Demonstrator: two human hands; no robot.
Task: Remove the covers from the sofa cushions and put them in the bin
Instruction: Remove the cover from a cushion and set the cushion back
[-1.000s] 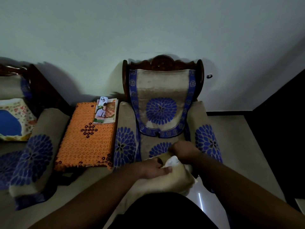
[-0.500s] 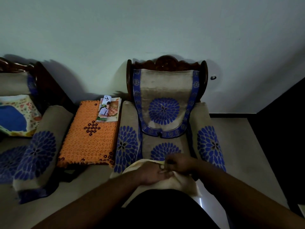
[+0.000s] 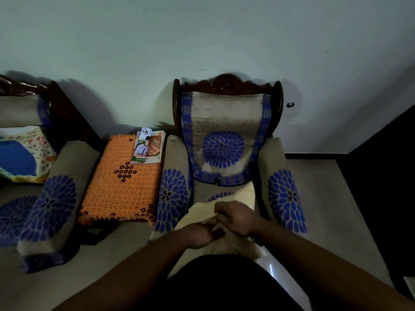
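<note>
1. A person stands in front of a wooden armchair (image 3: 226, 86) and looks down at both hands, which work on a cream cushion (image 3: 235, 245) held against the body, just over the front edge of the chair's seat.
2. The left hand (image 3: 198, 235) is curled, with its fingers pinching the cream fabric near the middle of the cushion's top edge.
3. The right hand (image 3: 235, 217) is also curled and grips a fold of the pale cover (image 3: 202, 211) just beside the left hand; the two hands touch or nearly touch.
4. Judging by this, the task is at an early stage: the cover seems to be partly opened or peeled at one edge, but it is not yet off the cushion.
5. No bin is in view, so nothing can be said to be put away.
6. A second cushion (image 3: 22, 153), with a blue shape and a flowered border, lies on the sofa (image 3: 56, 198) at the far left edge of the view, with its cover on.
7. Between sofa and armchair is a low surface under an orange crocheted cloth (image 3: 119, 187). At its far right corner lies a stack of printed leaflets (image 3: 148, 147).
8. The top leaflet carries a white tag with handwritten letters that look like "CD"; the smaller print is too small to read.
9. No brand names are legible anywhere.
</note>
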